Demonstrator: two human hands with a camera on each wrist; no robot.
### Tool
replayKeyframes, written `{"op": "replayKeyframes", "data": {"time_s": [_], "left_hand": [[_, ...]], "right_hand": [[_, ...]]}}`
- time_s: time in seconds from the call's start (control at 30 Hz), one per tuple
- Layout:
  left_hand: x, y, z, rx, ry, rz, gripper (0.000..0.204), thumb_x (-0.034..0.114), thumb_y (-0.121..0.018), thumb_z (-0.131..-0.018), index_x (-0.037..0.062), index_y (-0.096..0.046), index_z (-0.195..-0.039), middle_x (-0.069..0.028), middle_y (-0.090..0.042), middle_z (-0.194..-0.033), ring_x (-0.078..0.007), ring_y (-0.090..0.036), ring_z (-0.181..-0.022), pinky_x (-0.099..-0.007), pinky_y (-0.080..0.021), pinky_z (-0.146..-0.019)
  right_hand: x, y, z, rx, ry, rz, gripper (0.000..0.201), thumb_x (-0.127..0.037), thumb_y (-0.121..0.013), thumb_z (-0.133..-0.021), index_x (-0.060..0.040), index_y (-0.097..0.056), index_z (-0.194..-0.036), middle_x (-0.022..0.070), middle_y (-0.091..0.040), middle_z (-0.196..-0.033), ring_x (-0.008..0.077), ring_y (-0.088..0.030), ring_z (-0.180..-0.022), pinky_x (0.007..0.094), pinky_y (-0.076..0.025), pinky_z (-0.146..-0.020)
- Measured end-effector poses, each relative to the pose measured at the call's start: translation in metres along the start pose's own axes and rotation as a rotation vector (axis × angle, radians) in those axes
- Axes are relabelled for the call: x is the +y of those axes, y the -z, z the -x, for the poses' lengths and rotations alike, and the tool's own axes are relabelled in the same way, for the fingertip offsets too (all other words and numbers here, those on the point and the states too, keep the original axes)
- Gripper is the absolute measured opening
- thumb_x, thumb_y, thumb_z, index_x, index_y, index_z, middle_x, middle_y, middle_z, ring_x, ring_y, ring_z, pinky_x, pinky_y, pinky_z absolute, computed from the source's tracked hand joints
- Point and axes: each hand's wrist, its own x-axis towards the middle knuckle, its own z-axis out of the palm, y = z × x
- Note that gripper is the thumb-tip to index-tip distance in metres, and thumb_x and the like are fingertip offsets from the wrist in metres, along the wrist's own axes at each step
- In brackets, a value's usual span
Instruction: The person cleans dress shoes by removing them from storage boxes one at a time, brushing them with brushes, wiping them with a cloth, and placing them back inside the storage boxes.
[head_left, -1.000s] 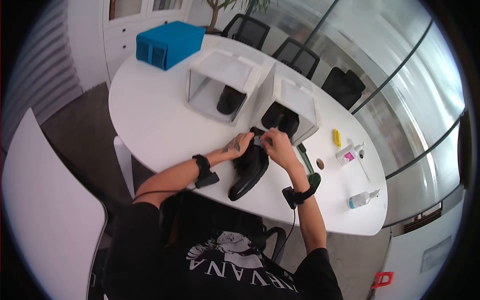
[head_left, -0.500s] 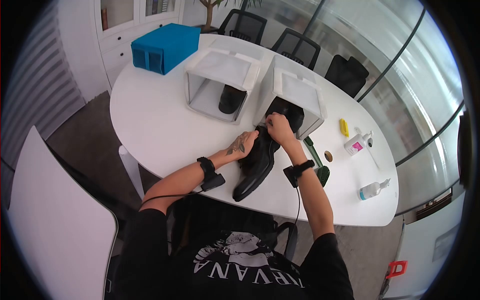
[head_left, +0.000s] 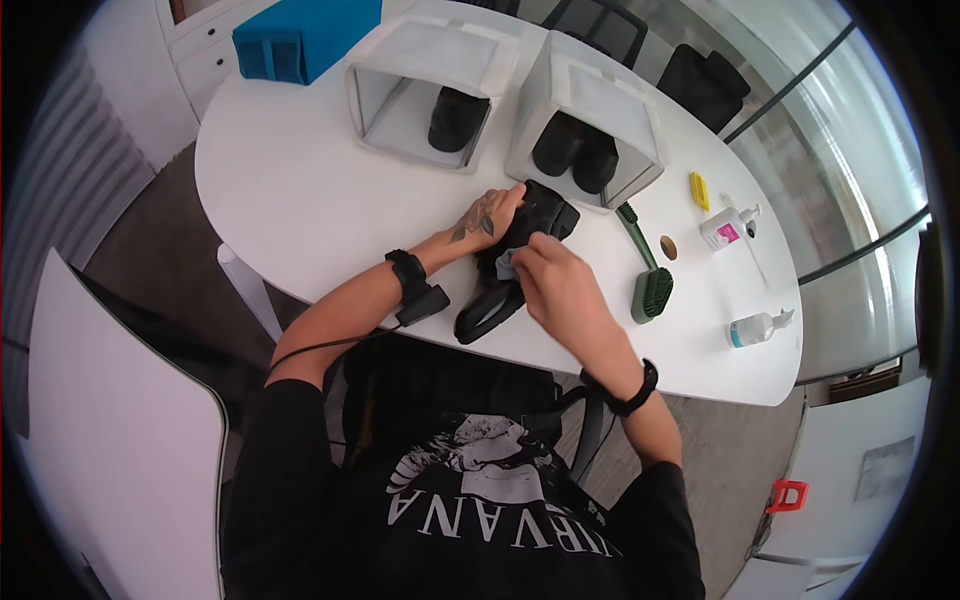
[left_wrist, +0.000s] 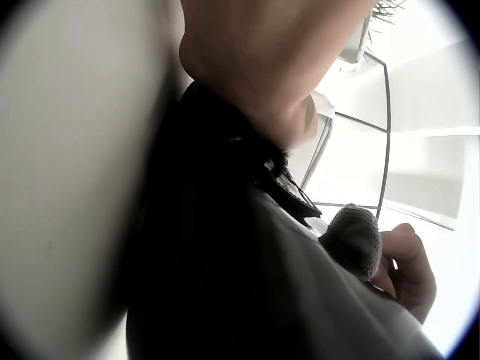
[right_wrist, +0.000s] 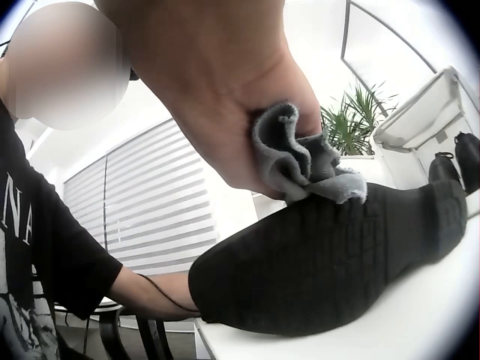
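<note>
A black leather shoe [head_left: 483, 312] lies tilted at the table's front edge, its toe towards the person. My left hand [head_left: 488, 218] grips it near the heel and ankle opening; those fingers are partly hidden. My right hand [head_left: 562, 290] pinches a crumpled grey cloth [head_left: 506, 264] against the upper, around the laces. From the right wrist, the dark sole [right_wrist: 300, 277] faces the camera, and the bunched cloth [right_wrist: 289, 161] overlaps its upper edge. Past the shoe's side, the left wrist view catches the cloth [left_wrist: 352, 240] with right-hand fingers [left_wrist: 409, 270] behind it.
Behind the shoe stand two white open-fronted boxes, the left [head_left: 420, 55] with a dark shoe inside, the right [head_left: 605, 110] with a pair. On the right lie a green brush [head_left: 653, 292], a yellow item [head_left: 699, 191], a pump bottle [head_left: 722, 232] and a spray bottle [head_left: 757, 330]. A blue box [head_left: 300, 45] sits back left.
My right hand has moved with the cloth from the heel end towards the toe. The left hand keeps its hold on the shoe. The head view has tipped downward.
</note>
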Motion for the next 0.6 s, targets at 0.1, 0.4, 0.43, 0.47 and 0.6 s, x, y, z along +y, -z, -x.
{"op": "replayKeyframes", "data": {"time_s": [0.1, 0.4, 0.43, 0.47, 0.6], "left_hand": [[-0.006, -0.004, 0.004, 0.032, -0.122, -0.160, 0.039, 0.025, -0.038, -0.112, -0.0038, -0.058, -0.129, -0.0266, -0.072, -0.105, -0.0453, -0.067, -0.102, -0.0498, -0.053, -0.089], [-0.014, -0.015, 0.002, -0.010, -0.019, -0.118, 0.037, 0.021, -0.041, -0.111, 0.0046, -0.055, -0.140, -0.0239, -0.069, -0.116, -0.0429, -0.065, -0.108, -0.0524, -0.052, -0.095], [-0.008, -0.011, -0.002, -0.069, 0.024, -0.143, 0.037, 0.022, -0.042, -0.110, 0.0043, -0.055, -0.139, -0.0242, -0.069, -0.116, -0.0430, -0.065, -0.107, -0.0520, -0.052, -0.095], [-0.005, -0.008, -0.002, -0.089, 0.026, -0.136, 0.037, 0.022, -0.042, -0.110, 0.0043, -0.055, -0.139, -0.0242, -0.069, -0.116, -0.0430, -0.065, -0.107, -0.0520, -0.052, -0.095], [-0.009, -0.009, 0.002, 0.067, -0.196, -0.180, 0.039, 0.011, -0.047, -0.105, -0.0026, -0.051, -0.141, -0.0280, -0.067, -0.104, -0.0445, -0.066, -0.096, -0.0523, -0.055, -0.082]], "right_hand": [[0.052, -0.008, -0.023, 0.020, -0.128, 0.075, 0.006, 0.002, -0.063, -0.088, 0.0029, -0.065, -0.094, 0.0206, -0.061, -0.096, 0.0445, -0.063, -0.090, 0.0510, -0.052, -0.079], [0.016, 0.004, -0.007, 0.000, -0.073, -0.084, 0.009, 0.004, -0.065, -0.087, 0.0038, -0.067, -0.096, 0.0200, -0.060, -0.095, 0.0434, -0.064, -0.086, 0.0486, -0.052, -0.077], [0.001, 0.004, -0.002, -0.025, -0.050, -0.084, 0.010, 0.006, -0.063, -0.085, 0.0047, -0.065, -0.094, 0.0199, -0.059, -0.095, 0.0425, -0.064, -0.089, 0.0480, -0.053, -0.078], [-0.014, 0.003, 0.004, -0.049, -0.033, -0.087, 0.011, 0.007, -0.061, -0.082, 0.0057, -0.063, -0.093, 0.0198, -0.058, -0.094, 0.0415, -0.063, -0.091, 0.0474, -0.055, -0.079], [-0.064, -0.014, 0.030, -0.165, 0.165, -0.019, 0.021, 0.003, -0.065, -0.076, 0.0027, -0.061, -0.096, 0.0159, -0.056, -0.101, 0.0342, -0.063, -0.097, 0.0427, -0.057, -0.081]]}}
